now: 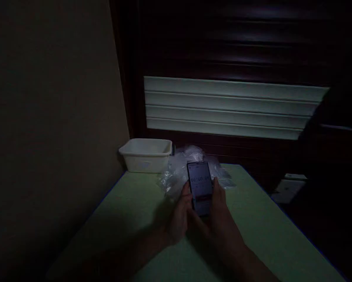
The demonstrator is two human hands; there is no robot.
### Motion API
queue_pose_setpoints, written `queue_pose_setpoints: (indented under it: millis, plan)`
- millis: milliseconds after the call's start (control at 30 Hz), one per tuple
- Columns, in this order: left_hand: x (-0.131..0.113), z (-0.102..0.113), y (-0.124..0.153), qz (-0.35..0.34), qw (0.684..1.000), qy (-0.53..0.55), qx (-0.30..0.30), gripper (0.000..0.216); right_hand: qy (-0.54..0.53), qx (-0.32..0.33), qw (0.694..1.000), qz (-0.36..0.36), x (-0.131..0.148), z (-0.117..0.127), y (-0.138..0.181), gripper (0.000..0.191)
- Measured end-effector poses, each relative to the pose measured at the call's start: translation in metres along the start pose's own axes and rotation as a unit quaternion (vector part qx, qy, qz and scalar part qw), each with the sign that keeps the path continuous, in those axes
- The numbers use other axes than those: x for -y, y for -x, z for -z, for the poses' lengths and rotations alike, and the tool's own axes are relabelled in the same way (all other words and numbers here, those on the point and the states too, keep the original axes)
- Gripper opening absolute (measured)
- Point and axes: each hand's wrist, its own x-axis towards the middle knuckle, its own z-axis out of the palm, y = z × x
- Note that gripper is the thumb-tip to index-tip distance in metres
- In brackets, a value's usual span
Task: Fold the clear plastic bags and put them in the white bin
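Note:
The scene is dim. A dark phone (200, 187) with a lit screen showing faint digits is held upright over the green table (129, 219). My right hand (220, 211) wraps its right side and back, fingers closed on it. My left hand (180, 217) grips its lower left edge, thumb by the screen. Behind the phone lies a heap of clear plastic bags (178, 172).
A white plastic tub (146, 154) stands at the table's far left corner, against the beige wall (52, 117). Behind the table is a dark slatted shutter with a pale band (229, 107). A dark object with a pale top (289, 188) sits off the table's right edge.

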Motion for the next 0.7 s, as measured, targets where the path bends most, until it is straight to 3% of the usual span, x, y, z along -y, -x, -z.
queue_pose_setpoints:
  millis: [400, 700]
  plan:
    - [0.005, -0.002, -0.007, -0.007, 0.999, -0.015, 0.043, 0.056, -0.01, -0.007, 1.0, 0.002, -0.009, 0.004, -0.002, 0.096]
    - [0.006, 0.001, -0.004, 0.025, 0.997, -0.045, 0.057, 0.061, 0.0, -0.03, 0.999, 0.012, -0.014, 0.009, 0.0, 0.095]
